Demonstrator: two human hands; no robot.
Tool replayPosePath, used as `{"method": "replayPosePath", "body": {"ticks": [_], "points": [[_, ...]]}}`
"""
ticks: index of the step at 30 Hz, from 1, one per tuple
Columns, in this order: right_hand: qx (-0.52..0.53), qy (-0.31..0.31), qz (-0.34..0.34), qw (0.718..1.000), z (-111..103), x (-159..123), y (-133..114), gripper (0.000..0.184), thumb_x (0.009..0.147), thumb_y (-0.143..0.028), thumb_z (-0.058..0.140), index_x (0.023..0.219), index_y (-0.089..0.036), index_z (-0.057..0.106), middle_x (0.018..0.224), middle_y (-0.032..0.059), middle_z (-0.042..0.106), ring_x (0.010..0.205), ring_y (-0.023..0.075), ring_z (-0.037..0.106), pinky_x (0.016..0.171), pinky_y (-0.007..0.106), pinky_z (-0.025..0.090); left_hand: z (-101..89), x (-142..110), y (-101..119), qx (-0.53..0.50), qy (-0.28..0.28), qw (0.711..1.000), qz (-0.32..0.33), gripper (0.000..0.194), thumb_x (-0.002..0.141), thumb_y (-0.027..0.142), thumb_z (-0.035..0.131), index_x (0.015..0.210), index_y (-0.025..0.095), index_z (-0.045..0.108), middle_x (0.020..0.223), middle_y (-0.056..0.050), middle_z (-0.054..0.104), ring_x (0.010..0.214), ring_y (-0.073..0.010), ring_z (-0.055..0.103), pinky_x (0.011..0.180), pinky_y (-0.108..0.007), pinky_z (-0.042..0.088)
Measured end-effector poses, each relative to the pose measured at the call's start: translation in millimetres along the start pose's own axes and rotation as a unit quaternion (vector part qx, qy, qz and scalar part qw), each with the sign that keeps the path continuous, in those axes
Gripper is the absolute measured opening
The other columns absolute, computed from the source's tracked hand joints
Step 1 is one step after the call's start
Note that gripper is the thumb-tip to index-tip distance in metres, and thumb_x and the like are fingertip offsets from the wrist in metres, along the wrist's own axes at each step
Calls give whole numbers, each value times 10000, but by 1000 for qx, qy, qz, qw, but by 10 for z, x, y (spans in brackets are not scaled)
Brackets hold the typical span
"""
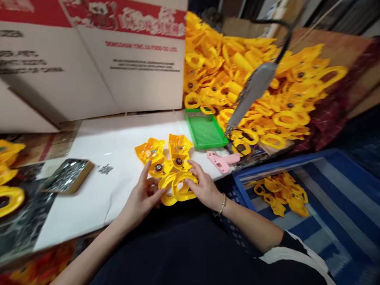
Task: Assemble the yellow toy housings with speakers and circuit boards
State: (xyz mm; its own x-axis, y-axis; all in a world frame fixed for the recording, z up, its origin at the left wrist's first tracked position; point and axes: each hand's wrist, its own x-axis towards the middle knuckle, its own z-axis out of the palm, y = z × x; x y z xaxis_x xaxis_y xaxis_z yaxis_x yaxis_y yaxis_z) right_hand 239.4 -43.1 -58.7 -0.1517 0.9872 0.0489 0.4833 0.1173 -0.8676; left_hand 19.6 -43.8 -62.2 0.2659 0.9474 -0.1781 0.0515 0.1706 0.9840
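Two yellow plastic shell halves lie side by side at the front edge of the white work sheet, hollow sides up. Each has a ring-shaped end towards me and a round dark part in its middle. My left hand grips the left yellow plastic shell, thumb at its ring and index finger along its side. Closed on the ring of the right yellow plastic shell is my right hand, with a bracelet at the wrist. Small wires and parts sit inside both shells; their details are blurred.
Yellow shells are heaped behind a green tray. A grey electric screwdriver hangs over a pink plastic piece. Left are a box of screws and loose screws. A blue crate holds more shells; cartons stand behind.
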Motion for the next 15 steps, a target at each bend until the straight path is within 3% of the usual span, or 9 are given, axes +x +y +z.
{"method": "replayPosePath", "body": {"ticks": [3,8,11,15], "points": [[2,-26,11,1000,-18,-13,-37,622,881,-217,535,1477,-197,357,1068,70,696,933,178,666,899,359,524,69,-39,-27,-21,3,1000,8,1074,808,429,730,1565,368,-28,912,33,593,581,-96,574,476,-211,508],[71,-27,-13,997,-82,-62,-94,593,860,-224,577,1432,-239,421,1040,38,689,904,157,652,841,306,532,146,-123,-26,22,13,998,50,984,823,464,703,1562,407,56,935,18,610,591,-121,597,472,-240,513],[137,-27,-43,989,-205,-157,-131,621,869,-325,621,1446,-232,410,1008,34,679,906,157,651,856,316,542,172,-150,13,80,12,990,116,912,866,403,670,1559,426,78,995,-6,628,652,-148,646,537,-284,558],[126,35,-95,987,-464,-459,-191,611,906,-449,588,1452,-230,422,1092,84,684,946,185,673,932,370,547,276,-167,207,129,-26,952,276,897,885,260,669,1537,500,102,1019,-6,659,683,-151,671,642,-334,611]]}}
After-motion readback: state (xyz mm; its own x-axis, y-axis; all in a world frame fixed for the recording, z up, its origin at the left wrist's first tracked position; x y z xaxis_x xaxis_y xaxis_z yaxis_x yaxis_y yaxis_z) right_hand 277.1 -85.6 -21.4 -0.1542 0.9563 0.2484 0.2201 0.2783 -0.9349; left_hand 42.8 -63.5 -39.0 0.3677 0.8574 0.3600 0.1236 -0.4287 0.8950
